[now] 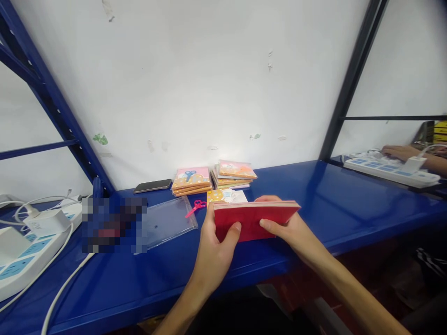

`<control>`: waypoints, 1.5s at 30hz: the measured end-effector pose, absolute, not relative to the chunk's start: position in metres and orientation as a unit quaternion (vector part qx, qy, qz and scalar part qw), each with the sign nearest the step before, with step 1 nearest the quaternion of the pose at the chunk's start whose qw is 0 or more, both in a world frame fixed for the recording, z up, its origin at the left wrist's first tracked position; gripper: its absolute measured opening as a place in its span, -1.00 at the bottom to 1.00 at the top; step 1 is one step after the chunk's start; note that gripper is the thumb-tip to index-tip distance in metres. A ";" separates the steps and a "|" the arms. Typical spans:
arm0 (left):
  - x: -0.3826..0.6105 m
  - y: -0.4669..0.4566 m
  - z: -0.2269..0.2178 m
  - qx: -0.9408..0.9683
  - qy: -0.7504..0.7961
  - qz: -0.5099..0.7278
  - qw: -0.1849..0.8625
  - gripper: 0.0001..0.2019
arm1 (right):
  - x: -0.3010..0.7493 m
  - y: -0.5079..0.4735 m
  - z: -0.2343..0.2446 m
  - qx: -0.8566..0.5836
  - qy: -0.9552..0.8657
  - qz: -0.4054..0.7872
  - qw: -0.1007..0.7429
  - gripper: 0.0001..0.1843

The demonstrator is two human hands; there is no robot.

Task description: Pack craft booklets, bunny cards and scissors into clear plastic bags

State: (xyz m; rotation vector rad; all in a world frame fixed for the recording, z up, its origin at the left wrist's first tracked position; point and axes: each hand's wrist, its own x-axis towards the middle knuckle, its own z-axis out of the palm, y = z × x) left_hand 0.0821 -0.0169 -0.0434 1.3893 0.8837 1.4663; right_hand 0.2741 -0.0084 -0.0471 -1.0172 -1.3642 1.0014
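Both my hands hold a stack of paper sheets with a red face (253, 218), lifted on edge over the blue shelf (331, 204). My left hand (216, 246) grips its left end, thumb on the red face. My right hand (293, 230) holds the right end, thumb in front and fingers behind. Just behind the stack lie a small yellow and white card (225, 196) and red scissors (196, 206). Two piles of colourful square packs (191, 180) (233, 173) sit by the wall.
A clear plastic pouch (167, 223) lies left of my hands, a dark phone (152, 186) behind it. A white power strip with cables (24, 246) is at far left. Another person's hand (401, 152) rests by a second power strip (391, 170) at right.
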 end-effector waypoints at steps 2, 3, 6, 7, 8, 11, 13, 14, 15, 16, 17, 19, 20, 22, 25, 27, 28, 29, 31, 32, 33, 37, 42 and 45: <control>0.083 -0.015 -0.047 0.578 0.369 0.582 0.436 -0.64 | 0.262 -0.009 -0.046 -0.427 -0.559 0.426 0.568 -0.43; 0.083 -0.015 -0.048 0.587 0.375 0.578 0.425 -0.66 | 0.257 -0.010 -0.046 -0.425 -0.546 0.436 0.576 -0.46; 0.084 -0.013 -0.050 0.603 0.396 0.575 0.385 -0.70 | 0.250 -0.006 -0.049 -0.411 -0.527 0.466 0.580 -0.45; 0.083 -0.012 -0.049 0.606 0.403 0.579 0.368 -0.70 | 0.251 -0.002 -0.050 -0.401 -0.534 0.473 0.575 -0.41; 0.080 -0.011 -0.046 0.603 0.411 0.587 0.350 -0.70 | 0.254 0.004 -0.050 -0.387 -0.544 0.480 0.569 -0.35; 0.066 -0.009 -0.034 0.575 0.437 0.615 0.316 -0.66 | 0.266 0.034 -0.041 -0.323 -0.584 0.515 0.538 -0.11; 0.050 -0.007 -0.023 0.544 0.439 0.643 0.314 -0.62 | 0.270 0.058 -0.027 -0.283 -0.625 0.530 0.499 -0.03; 0.041 -0.006 -0.016 0.531 0.428 0.659 0.317 -0.62 | 0.270 0.070 -0.019 -0.270 -0.651 0.512 0.491 -0.08; 0.031 -0.006 -0.009 0.514 0.401 0.692 0.310 -0.61 | 0.268 0.080 -0.012 -0.271 -0.682 0.478 0.484 -0.21; 0.022 -0.006 -0.001 0.497 0.376 0.718 0.310 -0.61 | 0.264 0.088 -0.006 -0.282 -0.720 0.432 0.464 -0.32; 0.013 -0.007 0.007 0.476 0.357 0.739 0.316 -0.61 | 0.259 0.094 -0.002 -0.292 -0.762 0.381 0.434 -0.38; -0.004 -0.010 0.022 0.441 0.336 0.766 0.326 -0.59 | 0.248 0.101 -0.001 -0.299 -0.840 0.290 0.348 -0.35; -0.011 -0.012 0.028 0.432 0.335 0.770 0.329 -0.59 | 0.243 0.103 -0.003 -0.292 -0.870 0.259 0.302 -0.27; -0.024 -0.016 0.038 0.418 0.343 0.770 0.339 -0.58 | 0.234 0.104 -0.011 -0.274 -0.908 0.227 0.223 -0.09; -0.036 -0.019 0.046 0.403 0.360 0.768 0.344 -0.63 | 0.230 0.106 -0.025 -0.266 -0.929 0.204 0.158 0.08; -0.039 -0.019 0.047 0.398 0.362 0.768 0.348 -0.66 | 0.230 0.108 -0.030 -0.266 -0.936 0.186 0.139 0.06; -0.040 -0.019 0.047 0.395 0.361 0.768 0.352 -0.65 | 0.231 0.109 -0.031 -0.264 -0.938 0.176 0.138 0.03; -0.040 -0.018 0.047 0.392 0.358 0.768 0.358 -0.63 | 0.231 0.110 -0.032 -0.262 -0.940 0.166 0.143 -0.01; -0.039 -0.016 0.045 0.391 0.351 0.766 0.370 -0.59 | 0.232 0.110 -0.033 -0.262 -0.941 0.143 0.159 -0.08; -0.038 -0.016 0.045 0.394 0.347 0.763 0.376 -0.59 | 0.232 0.110 -0.034 -0.264 -0.941 0.129 0.167 -0.11; -0.037 -0.015 0.044 0.398 0.344 0.760 0.381 -0.60 | 0.232 0.110 -0.035 -0.266 -0.942 0.112 0.173 -0.14; -0.033 -0.015 0.042 0.409 0.338 0.745 0.405 -0.64 | 0.228 0.109 -0.037 -0.242 -0.953 0.066 0.169 -0.25; -0.031 -0.012 0.040 0.396 0.329 0.742 0.430 -0.66 | 0.222 0.106 -0.034 -0.232 -0.959 0.080 0.145 -0.40; -0.031 -0.010 0.039 0.396 0.322 0.737 0.444 -0.63 | 0.221 0.101 -0.028 -0.241 -0.951 0.102 0.166 -0.45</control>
